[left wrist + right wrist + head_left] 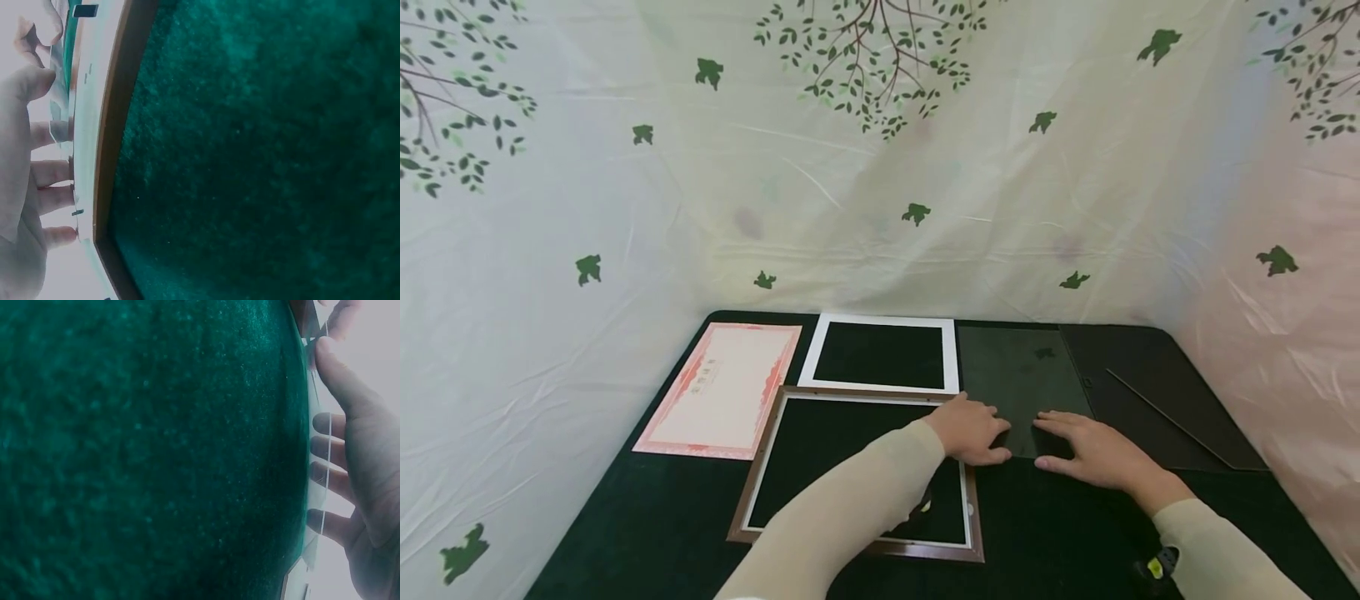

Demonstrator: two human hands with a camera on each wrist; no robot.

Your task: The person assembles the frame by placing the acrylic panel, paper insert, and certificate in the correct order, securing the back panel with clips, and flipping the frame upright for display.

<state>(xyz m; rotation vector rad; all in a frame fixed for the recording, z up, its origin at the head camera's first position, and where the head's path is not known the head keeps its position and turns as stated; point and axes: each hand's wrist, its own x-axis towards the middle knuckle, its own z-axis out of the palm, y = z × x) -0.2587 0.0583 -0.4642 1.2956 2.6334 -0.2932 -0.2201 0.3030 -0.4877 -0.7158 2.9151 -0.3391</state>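
A clear transparent sheet (1022, 375) lies between a white mat and a dark board in the head view. My left hand (972, 429) reaches over the right side of a brown picture frame (977, 533), its fingers at the sheet's near left part. At the sheet's near edge is my right hand (1097, 450), fingers extended and thumb apart. Through the sheet's edge, the right wrist view shows the fingertips (319, 447); whether they press it is unclear. Beyond the frame's side, the left wrist view shows the left fingers (53, 172) fairly straight.
A pink-bordered certificate (722, 387) lies at the left. Behind the frame is the white mat (951, 358), partly overlapped by it. The dark backing board (1165, 392) with a thin strut lies at the right. Dark green cloth (647, 525) covers the table; a printed curtain (880, 242) hangs behind.
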